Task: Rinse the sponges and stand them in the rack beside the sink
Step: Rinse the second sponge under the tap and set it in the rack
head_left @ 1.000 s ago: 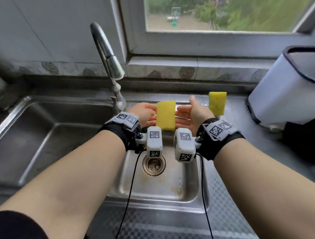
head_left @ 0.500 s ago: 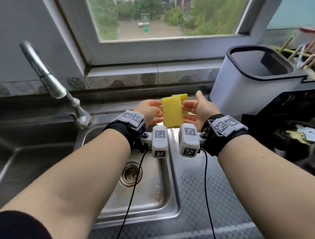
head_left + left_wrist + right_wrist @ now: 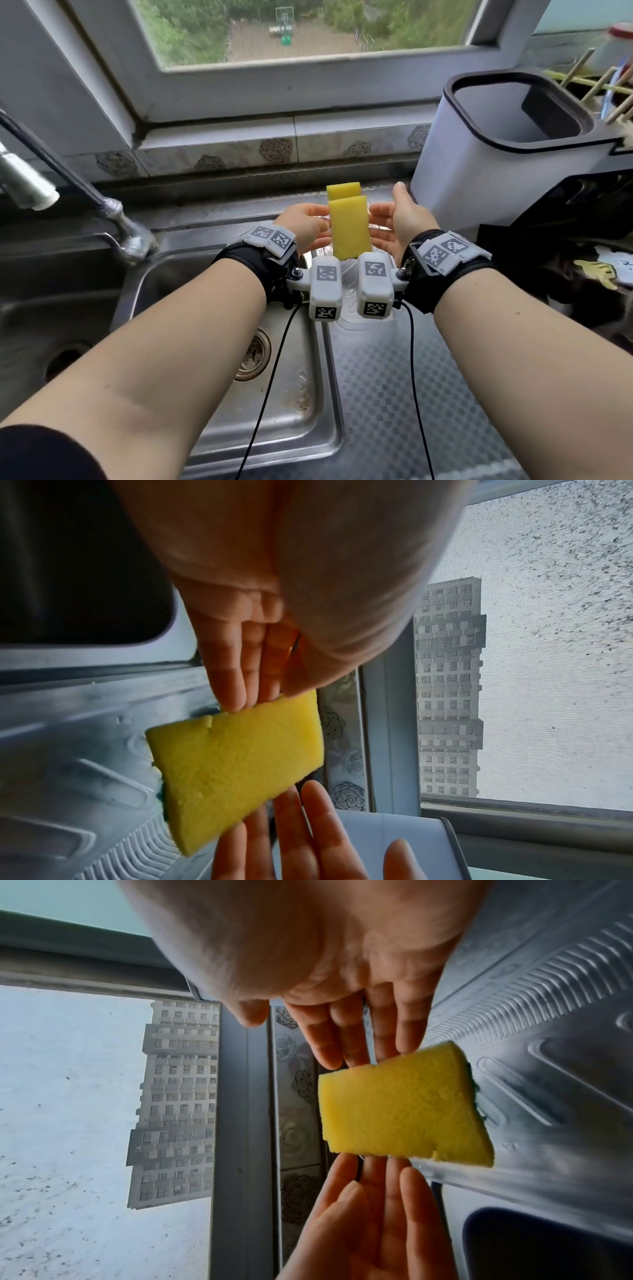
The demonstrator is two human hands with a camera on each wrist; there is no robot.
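Observation:
A yellow sponge (image 3: 349, 226) stands upright in the air over the back of the drainboard, squeezed between the straight fingertips of both hands. My left hand (image 3: 320, 226) presses its left edge and my right hand (image 3: 380, 222) presses its right edge, thumb raised. The left wrist view shows the sponge (image 3: 236, 764) with the left fingers (image 3: 232, 693) on one edge. In the right wrist view the right fingers (image 3: 356, 1053) touch the sponge (image 3: 400, 1107) from the other side. A second yellow sponge (image 3: 343, 190) stands upright just behind it. The rack itself is hidden.
A steel sink (image 3: 318, 404) with a drain (image 3: 253, 353) lies left of the ribbed drainboard (image 3: 394, 394). The faucet (image 3: 113, 212) rises at the left. A white bin with a black rim (image 3: 496, 164) stands close on the right, dark clutter beyond it.
Both hands have carried the sponge to the right, from above the sink basin to the drainboard. It now sits right in front of the second sponge.

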